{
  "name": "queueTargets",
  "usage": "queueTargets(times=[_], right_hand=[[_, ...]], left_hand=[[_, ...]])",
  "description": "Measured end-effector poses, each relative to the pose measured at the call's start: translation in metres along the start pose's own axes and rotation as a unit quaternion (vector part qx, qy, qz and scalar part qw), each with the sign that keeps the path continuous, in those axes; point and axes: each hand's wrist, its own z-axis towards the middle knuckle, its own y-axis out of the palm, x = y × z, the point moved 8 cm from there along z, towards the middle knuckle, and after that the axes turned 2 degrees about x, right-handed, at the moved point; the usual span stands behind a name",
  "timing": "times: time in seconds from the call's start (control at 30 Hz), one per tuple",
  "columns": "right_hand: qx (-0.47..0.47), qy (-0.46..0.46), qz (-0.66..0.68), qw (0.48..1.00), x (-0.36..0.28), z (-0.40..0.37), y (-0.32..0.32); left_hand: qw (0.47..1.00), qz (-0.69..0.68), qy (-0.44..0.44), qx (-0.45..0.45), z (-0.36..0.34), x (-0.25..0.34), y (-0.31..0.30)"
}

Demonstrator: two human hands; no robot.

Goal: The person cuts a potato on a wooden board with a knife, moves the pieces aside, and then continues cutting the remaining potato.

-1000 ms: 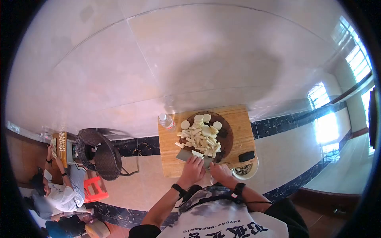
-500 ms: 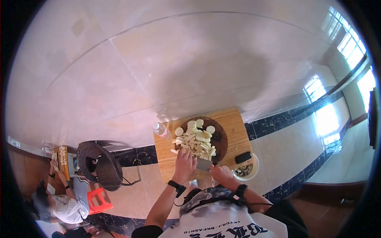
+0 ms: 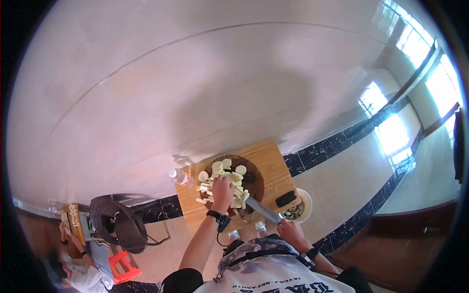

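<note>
A round brown cutting board [image 3: 257, 188] carries a heap of pale cut vegetable, with sticks [image 3: 238, 198] in front and round slices [image 3: 227, 163] behind. My left hand [image 3: 223, 192] rests over the middle of the heap, its fingers bunched down among the pieces; what they pinch is hidden. My right hand [image 3: 291, 233] grips the handle of a kitchen knife [image 3: 264, 210] near the table's front right. The broad blade points back toward the board, its tip beside the sticks and apart from my left hand.
The board lies on a small wooden table [image 3: 279, 168] against a tiled wall. A clear bottle [image 3: 181, 177] stands at its left edge, a black object [image 3: 286, 198] at its right. Below is a white bucket [image 3: 306, 205] with scraps. Left are a wicker chair [image 3: 122, 222], red stool [image 3: 124, 267] and seated person [image 3: 88, 276].
My right hand has drawn the knife away to the right from the sticks. My left hand has moved farther back onto the heap. The whole view has shifted slightly.
</note>
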Motion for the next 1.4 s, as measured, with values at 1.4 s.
queueTargets(times=[1.4], right_hand=[[-0.175, -0.209, 0.085, 0.958, -0.124, 0.065, 0.133]], left_hand=[[0.887, -0.316, -0.334, 0.04, -0.233, -0.194, -0.053]])
